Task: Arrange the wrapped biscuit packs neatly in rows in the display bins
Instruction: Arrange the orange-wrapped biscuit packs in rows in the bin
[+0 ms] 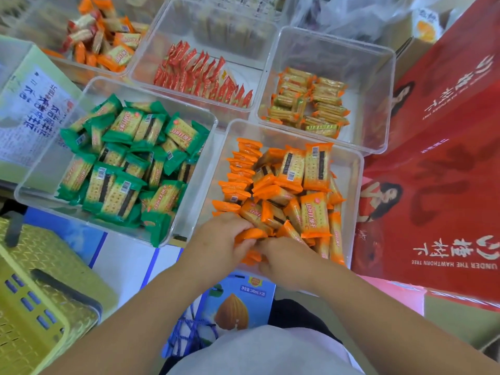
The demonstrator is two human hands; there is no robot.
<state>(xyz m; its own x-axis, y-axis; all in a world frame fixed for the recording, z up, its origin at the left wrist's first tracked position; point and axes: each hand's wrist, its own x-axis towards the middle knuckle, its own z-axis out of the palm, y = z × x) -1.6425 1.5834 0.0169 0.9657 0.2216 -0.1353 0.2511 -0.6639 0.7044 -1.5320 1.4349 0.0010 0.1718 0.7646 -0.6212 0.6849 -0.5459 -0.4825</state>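
Both hands are down at the six o'clock edge of the clear bin (357, 169). The left hand (219, 239) curls its fingers over a small bunch of orange packs (292, 185), and the right hand (284, 263) meets it from the other side, fingertips pinching into that same bunch. Along the bin's nine o'clock wall a row stands neatly on edge, while from the centre out to three o'clock the packs lie in a loose jumble. These look light, with slick crinkly film that slides easily, and the biscuits inside will likely crack if squeezed. The best hold is across the flat faces, several packs pressed together, not by the crimped ends. Over at ten o'clock the green packs (127, 163) lie heaped in their own bin, unsorted.
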